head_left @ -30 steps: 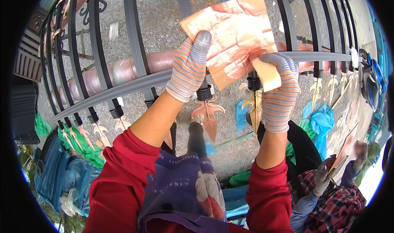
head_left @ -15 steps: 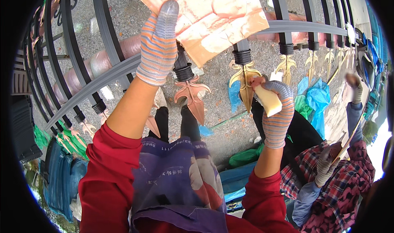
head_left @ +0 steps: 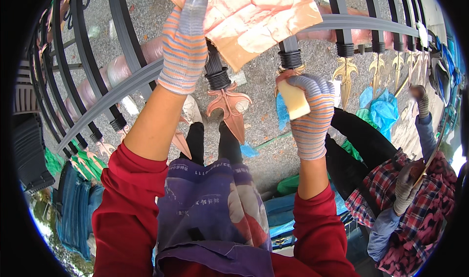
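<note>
Grey ground (head_left: 273, 172) lies beneath the fence (head_left: 364, 22). Nearest, my right grip (head_left: 315, 111) wraps the sponge (head_left: 294, 102), just below a collar (head_left: 290, 59) at the fence's near edge; whether they touch I cannot tell. Light dabs with its coppery end should serve best. Left along that edge is a copper spearhead (head_left: 230, 110). Farther, my left grip (head_left: 185, 47) pinches the card (head_left: 264, 20) by its left edge; keeping it level seems wise.

Sheet (head_left: 271, 20) washed in coppery pink over tan, sponge (head_left: 294, 100) pale yellow, tinged reddish, gloves (head_left: 183, 47) banded in grey and orange, sleeves (head_left: 129, 194) coloured red, middle finial (head_left: 231, 112) toned copper, right-hand finials (head_left: 346, 74) toned gold
</note>
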`<state>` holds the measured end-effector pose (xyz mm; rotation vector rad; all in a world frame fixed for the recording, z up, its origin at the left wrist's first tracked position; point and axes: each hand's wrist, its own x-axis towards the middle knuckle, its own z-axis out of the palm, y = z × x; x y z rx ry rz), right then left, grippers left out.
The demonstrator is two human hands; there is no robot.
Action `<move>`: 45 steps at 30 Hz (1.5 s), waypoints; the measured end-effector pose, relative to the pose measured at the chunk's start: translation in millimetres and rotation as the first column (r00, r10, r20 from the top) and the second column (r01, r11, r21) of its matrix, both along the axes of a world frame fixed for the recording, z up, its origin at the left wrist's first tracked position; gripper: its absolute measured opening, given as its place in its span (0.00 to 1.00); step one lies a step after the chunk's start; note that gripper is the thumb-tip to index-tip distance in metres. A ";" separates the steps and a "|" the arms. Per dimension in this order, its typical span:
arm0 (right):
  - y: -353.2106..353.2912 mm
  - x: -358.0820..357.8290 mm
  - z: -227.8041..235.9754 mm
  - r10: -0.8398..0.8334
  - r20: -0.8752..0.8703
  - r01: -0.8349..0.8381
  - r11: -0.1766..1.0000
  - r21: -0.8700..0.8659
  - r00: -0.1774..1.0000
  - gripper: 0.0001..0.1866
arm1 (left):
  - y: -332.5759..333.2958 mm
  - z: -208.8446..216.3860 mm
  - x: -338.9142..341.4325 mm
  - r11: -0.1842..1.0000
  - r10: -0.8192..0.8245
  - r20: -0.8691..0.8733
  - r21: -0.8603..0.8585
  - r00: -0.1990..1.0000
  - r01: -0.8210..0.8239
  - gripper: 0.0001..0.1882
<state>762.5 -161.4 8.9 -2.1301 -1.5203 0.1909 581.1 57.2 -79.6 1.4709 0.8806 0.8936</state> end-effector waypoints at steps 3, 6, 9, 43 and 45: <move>7.7 -0.2 -3.5 -0.007 0.021 0.006 0.997 0.072 1.000 0.14 | 1.4 -1.7 -5.8 1.000 -0.006 -0.004 0.014 1.000 0.006 0.17; 7.3 -2.9 -0.5 -0.068 -0.007 0.069 0.995 0.077 0.998 0.14 | -1.0 7.4 -9.0 0.999 0.020 0.019 -0.034 1.000 -0.019 0.18; 5.0 -13.4 -3.9 -0.082 -0.044 0.083 0.996 0.035 0.996 0.18 | -3.9 11.1 -7.9 0.997 0.045 0.038 -0.064 0.998 -0.043 0.19; -4.1 22.2 3.7 -0.249 -0.361 0.271 0.963 0.009 0.899 0.11 | -17.3 67.3 11.0 0.900 0.267 0.086 -0.378 0.960 -0.216 0.31; -7.3 8.1 14.9 -0.213 -0.380 0.236 0.972 0.015 0.900 0.11 | -16.2 68.9 9.6 0.896 0.278 0.085 -0.382 0.957 -0.226 0.32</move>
